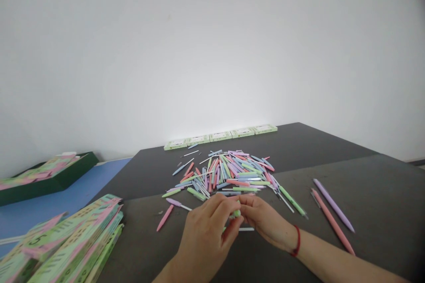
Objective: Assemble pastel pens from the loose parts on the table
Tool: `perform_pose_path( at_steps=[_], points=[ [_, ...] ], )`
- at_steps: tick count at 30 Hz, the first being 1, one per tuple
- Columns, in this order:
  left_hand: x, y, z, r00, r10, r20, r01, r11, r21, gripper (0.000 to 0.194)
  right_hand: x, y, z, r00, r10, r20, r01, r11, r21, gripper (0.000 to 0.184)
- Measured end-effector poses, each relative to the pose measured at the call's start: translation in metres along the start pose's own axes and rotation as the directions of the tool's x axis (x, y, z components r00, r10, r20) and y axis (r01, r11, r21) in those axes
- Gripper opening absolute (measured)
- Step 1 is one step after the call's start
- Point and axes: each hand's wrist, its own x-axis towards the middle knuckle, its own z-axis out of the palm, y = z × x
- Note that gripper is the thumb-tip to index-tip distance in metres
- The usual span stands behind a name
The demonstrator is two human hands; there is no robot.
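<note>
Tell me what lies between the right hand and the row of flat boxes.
A loose heap of pastel pen parts on the dark table, shown in the head view.

Plain white wall (pixel 212 53) across whole background. Brightest low at centre, greyer toward upper corners; one faint smudge (pixel 169 17) left of centre. Black table (pixel 315 142) close against it, nearer section greyer beyond a straight seam. Flat blue surface (pixel 91 182) alongside at left. Soft, diffuse light.
</note>
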Motion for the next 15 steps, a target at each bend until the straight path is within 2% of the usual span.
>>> perform_pose_path(
  at_steps=[5,9,12,15],
  points=[
    [0.000,-0.002,-0.002,0.999,-0.049,-0.011,0.049,0.999,0.010,0.010,-0.002,0.003,0.004,0.999,0.032,0.007,-0.032,0.999,0.014,0.020],
    [0.003,-0.012,-0.004,0.972,-0.231,-0.050,0.224,0.968,-0.109,0.006,0.001,0.005,0.000,0.998,-0.008,-0.057,0.004,0.997,-0.074,0.021],
    [0.005,-0.025,-0.001,0.922,-0.387,-0.037,0.355,0.877,-0.325,0.009,0.004,0.003,-0.005,0.987,-0.082,-0.141,0.047,0.970,-0.237,0.023],
    [0.007,-0.039,0.008,0.870,-0.488,0.067,0.427,0.680,-0.596,0.016,0.005,-0.004,-0.008,0.953,-0.190,-0.237,0.083,0.913,-0.400,0.026]
  ],
)
